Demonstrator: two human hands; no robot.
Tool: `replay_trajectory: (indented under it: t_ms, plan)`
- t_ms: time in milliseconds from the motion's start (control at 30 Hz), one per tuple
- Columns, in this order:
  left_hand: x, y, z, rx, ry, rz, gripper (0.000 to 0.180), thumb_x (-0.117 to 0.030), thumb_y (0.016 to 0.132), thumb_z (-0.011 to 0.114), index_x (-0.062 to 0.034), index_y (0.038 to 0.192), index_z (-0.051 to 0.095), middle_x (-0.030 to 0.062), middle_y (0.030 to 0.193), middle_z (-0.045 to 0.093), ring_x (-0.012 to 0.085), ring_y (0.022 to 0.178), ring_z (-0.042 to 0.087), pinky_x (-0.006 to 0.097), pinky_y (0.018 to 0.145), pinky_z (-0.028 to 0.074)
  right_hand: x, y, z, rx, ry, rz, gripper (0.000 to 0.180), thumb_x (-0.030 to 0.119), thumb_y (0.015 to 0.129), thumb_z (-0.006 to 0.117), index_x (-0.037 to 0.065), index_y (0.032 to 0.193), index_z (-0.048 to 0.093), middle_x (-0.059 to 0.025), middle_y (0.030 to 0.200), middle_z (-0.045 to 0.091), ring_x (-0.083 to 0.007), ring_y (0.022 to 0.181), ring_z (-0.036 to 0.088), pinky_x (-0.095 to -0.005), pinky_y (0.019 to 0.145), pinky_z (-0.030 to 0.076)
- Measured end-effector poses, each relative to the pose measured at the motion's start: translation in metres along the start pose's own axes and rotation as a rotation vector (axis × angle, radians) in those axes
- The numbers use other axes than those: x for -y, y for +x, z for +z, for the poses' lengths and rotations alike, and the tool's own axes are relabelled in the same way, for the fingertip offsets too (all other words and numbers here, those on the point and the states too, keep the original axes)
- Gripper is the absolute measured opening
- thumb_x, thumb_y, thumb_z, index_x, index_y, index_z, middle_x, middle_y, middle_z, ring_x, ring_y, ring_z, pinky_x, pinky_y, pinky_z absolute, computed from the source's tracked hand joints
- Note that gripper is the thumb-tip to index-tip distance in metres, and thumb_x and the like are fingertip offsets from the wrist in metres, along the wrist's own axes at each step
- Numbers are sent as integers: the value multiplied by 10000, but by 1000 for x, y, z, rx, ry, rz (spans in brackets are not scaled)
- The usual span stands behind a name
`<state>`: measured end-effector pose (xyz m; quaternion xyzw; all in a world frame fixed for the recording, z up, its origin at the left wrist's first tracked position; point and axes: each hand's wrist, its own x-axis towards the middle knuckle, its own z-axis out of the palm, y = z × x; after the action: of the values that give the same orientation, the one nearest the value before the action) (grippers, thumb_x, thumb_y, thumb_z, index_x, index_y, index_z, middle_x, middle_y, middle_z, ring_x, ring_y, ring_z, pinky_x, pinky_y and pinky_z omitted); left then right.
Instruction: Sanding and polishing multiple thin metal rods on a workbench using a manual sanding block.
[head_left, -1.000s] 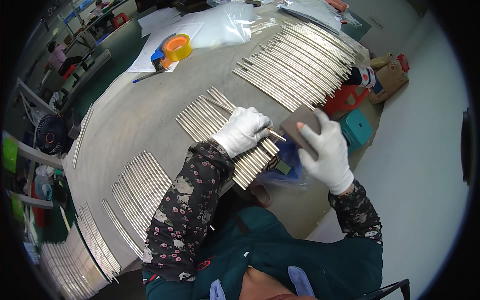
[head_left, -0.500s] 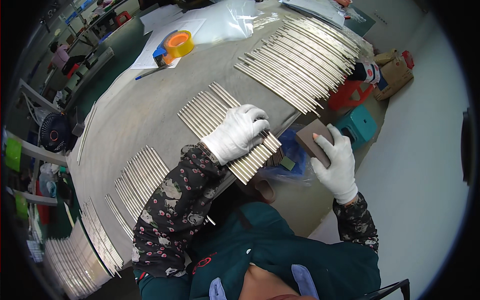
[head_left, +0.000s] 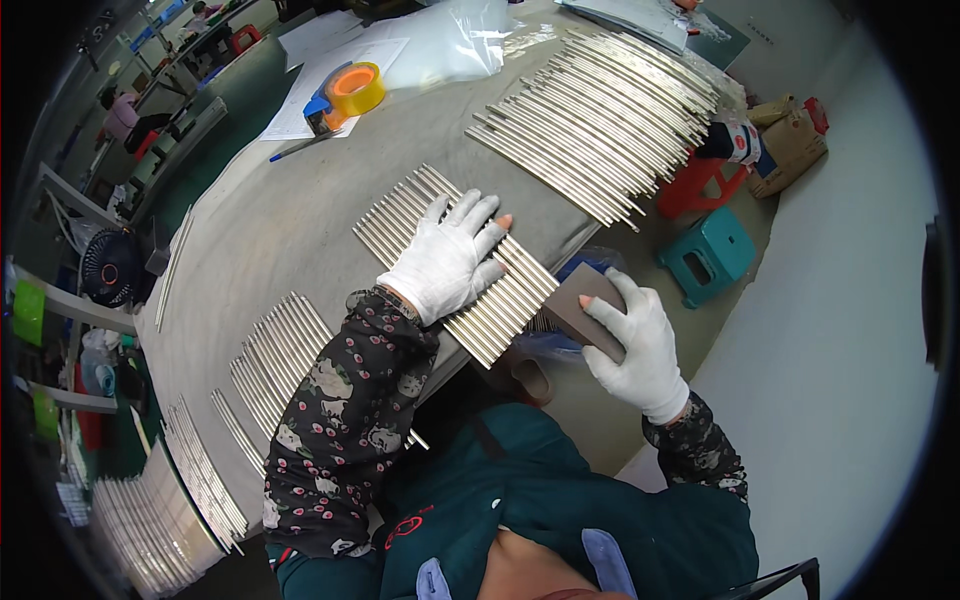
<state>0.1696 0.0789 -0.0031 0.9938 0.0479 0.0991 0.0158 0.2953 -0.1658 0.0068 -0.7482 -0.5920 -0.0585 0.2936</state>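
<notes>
Since half a second ago, my right hand (head_left: 632,345) sits a touch lower off the table's near edge, the grey rectangular sanding block (head_left: 588,308) clamped in its gloved fingers. From the left: bundles of thin silver metal rods (head_left: 283,352) lie in rows on the grey table (head_left: 270,215). My left hand (head_left: 447,259), in a white glove, rests flat with fingers spread wide on the middle row of metal rods (head_left: 455,262), pressing them down, gripping nothing. Beyond it an orange roll of tape (head_left: 355,88) sits on white paper. Further right, a long batch of silver rods (head_left: 600,125) fans across the far table. On the floor stands a small teal plastic stool (head_left: 708,250).
</notes>
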Motion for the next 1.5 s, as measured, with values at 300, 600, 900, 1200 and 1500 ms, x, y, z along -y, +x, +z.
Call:
replay_trajectory:
  t_ms: [300, 600, 900, 1200, 1500]
  plan:
    - [1, -19, -6, 62, -14, -23, 559, -332, 910, 486, -82, 1399, 382, 182, 1453, 340, 366, 1368, 280, 516, 1123, 185, -7, -6, -5, -20, -27, 35, 498, 158, 600, 706, 111, 1091, 636, -236, 1249, 501, -357, 969, 524, -412, 837, 479]
    - [1, -30, -7, 59, -20, -28, 570, -327, 895, 510, -80, 1393, 384, 186, 1463, 322, 364, 1366, 285, 519, 1118, 190, -7, -5, -5, -33, -26, 26, 494, 157, 608, 699, 102, 1094, 630, -234, 1249, 498, -361, 994, 516, -418, 854, 469]
    - [0, -18, -3, 44, 0, -34, 578, -331, 882, 515, -79, 1388, 393, 160, 1448, 348, 341, 1367, 292, 516, 1114, 203, 0, -2, -7, -38, -23, -14, 510, 150, 605, 694, 90, 1107, 623, -239, 1253, 494, -368, 997, 518, -424, 853, 469]
    - [-1, -4, 3, -5, -21, -29, 513, -346, 882, 529, -61, 1306, 481, 154, 1407, 406, 334, 1348, 328, 519, 1101, 225, 30, 10, 11, 27, 43, -203, 521, 192, 607, 740, 106, 1104, 610, -265, 1223, 501, -370, 976, 545, -394, 793, 493]
    - [-1, -1, 4, -36, -44, -31, 490, -359, 887, 526, -48, 1266, 511, 152, 1385, 432, 327, 1340, 341, 518, 1098, 236, 30, 8, 11, 32, 62, -205, 521, 163, 630, 702, 93, 1138, 605, -290, 1218, 498, -380, 997, 545, -415, 854, 471]
